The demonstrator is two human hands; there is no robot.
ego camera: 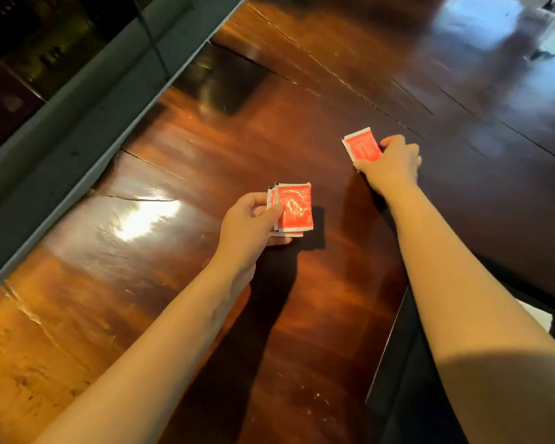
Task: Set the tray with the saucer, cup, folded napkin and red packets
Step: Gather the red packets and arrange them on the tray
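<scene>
My left hand [249, 224] holds a small stack of red packets [293, 208] with white edges, thumb across the top one, just above the glossy wooden table [161, 251]. Farther right, my right hand [393, 165] pinches another red packet or two [362, 149] by the edges, low over the table surface. No tray, saucer, cup or napkin can be seen in this view.
A grey ledge [77, 123] runs along the table's left side. A dark square patch [225, 81] lies on the wood at the back. The table's near right edge drops to a dark area with something white [539, 315].
</scene>
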